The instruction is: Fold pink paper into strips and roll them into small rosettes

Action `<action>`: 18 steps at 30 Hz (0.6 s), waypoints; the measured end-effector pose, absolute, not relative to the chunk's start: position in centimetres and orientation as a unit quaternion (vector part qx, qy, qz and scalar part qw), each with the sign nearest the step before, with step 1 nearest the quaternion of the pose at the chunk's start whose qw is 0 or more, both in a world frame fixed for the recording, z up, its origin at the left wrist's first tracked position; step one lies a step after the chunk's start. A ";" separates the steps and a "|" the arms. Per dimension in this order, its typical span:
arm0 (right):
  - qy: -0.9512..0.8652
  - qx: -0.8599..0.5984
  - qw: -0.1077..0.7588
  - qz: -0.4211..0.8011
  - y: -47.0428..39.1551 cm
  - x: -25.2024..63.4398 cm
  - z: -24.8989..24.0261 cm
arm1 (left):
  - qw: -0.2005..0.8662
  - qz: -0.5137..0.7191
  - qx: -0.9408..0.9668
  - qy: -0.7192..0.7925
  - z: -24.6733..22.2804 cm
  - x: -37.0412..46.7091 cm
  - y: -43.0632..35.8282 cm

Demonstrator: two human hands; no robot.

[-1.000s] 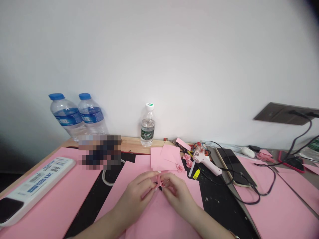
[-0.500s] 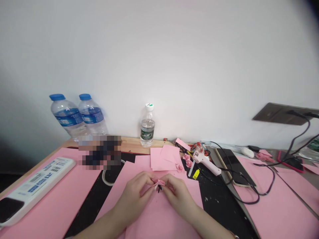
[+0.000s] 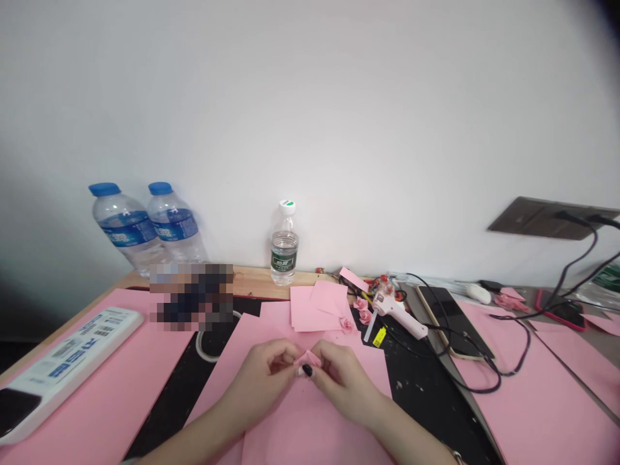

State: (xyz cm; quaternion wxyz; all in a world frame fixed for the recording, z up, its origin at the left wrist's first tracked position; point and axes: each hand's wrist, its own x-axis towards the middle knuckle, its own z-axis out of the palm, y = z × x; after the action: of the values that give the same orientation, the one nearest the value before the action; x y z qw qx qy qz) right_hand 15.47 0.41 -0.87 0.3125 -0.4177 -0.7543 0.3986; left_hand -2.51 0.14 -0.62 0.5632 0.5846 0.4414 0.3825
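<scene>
- Lower centre of the head view: you pinch a small folded pink paper piece (image 3: pixel 306 358) between the fingertips of both hands, close above a large pink sheet (image 3: pixel 314 423).
- Your left hand (image 3: pixel 261 381) grips its left side and your right hand (image 3: pixel 346 381) its right, both closed, thumbs nearly meeting at the near edge.
- The step in hand appears to be shaping or creasing; the fingers hide most of the folds, so which crease is being worked cannot be told.
- From this hold, a further adjustment would call for light, even fingertip pressure, one side steadied while the other is worked, lest the thin paper crumple.
- The piece shows a peaked, roughly triangular face with a matte surface; the sheet below lies smooth and flat.
- Just right of centre, beyond your hands, small paper roses (image 3: pixel 346 325) show curled, layered petals beside square pink sheets (image 3: pixel 310 313) with straight edges.
- Right of the roses, a pale pink glue gun (image 3: pixel 402 320) lies on its side, a translucent, rod-like part near its front, just above a bright yellow tag (image 3: pixel 380 336).
- Beneath the papers, a black mat (image 3: pixel 416 400) bears pale specks; at centre, a clear ribbed bottle (image 3: pixel 283 258) with a green label stands upright on a strip of grained wood (image 3: pixel 252 282).
</scene>
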 end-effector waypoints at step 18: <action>-0.722 -0.395 0.410 0.392 -0.3 14.6 -1.1 | 0.395 0.345 0.702 0.482 -1.7 -2.2 -1.1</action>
State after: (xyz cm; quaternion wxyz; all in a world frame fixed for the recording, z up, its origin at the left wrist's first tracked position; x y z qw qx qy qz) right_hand 14.64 -0.32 -1.07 0.4101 -0.3955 -0.7221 0.3923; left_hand -2.15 -1.06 -1.69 0.3949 0.7021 0.4817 0.3451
